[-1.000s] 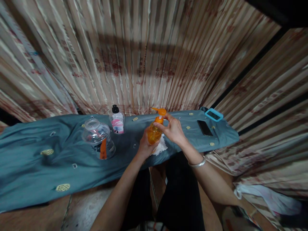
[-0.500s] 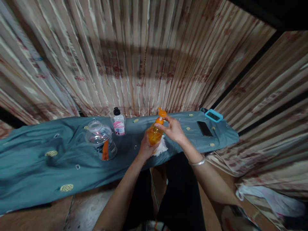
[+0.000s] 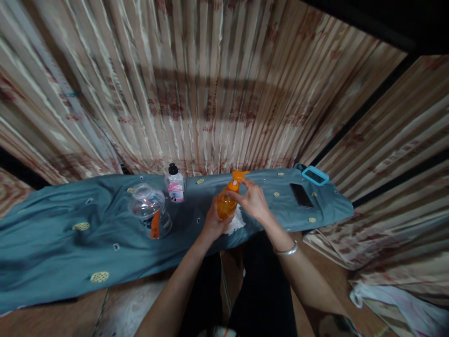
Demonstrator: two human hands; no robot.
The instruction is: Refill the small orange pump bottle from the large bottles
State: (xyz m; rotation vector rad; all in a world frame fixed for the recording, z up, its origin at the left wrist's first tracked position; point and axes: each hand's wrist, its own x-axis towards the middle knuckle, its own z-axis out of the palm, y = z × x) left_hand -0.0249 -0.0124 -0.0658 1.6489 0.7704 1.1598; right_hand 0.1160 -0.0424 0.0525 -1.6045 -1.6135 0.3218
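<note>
An orange pump bottle (image 3: 225, 206) of clear plastic with amber liquid inside stands a little tilted in front of me. My left hand (image 3: 212, 222) is wrapped round its body. At the top, my right hand (image 3: 254, 201) is closed, its fingers at the orange pump head (image 3: 239, 175) and its thumb by the collar. The spout points right, and a pale stem shows under the head. Beneath the bottle lies a crumpled white tissue (image 3: 237, 222), partly covered by my left hand and the bottle. Whether the base touches the cloth is hidden.
On the blue-green cloth (image 3: 115, 224) to the left are a clear plastic jar (image 3: 145, 208) with an orange label and a black-capped bottle (image 3: 175, 187) with a pink label. A dark phone (image 3: 301, 195) and a blue-framed device (image 3: 315, 175) lie right. A pleated curtain (image 3: 196, 93) hangs behind.
The pump head's spout has swung from pointing left to pointing right under my right hand's fingers. My left hand keeps its grip on the bottle. The view has shifted slightly.
</note>
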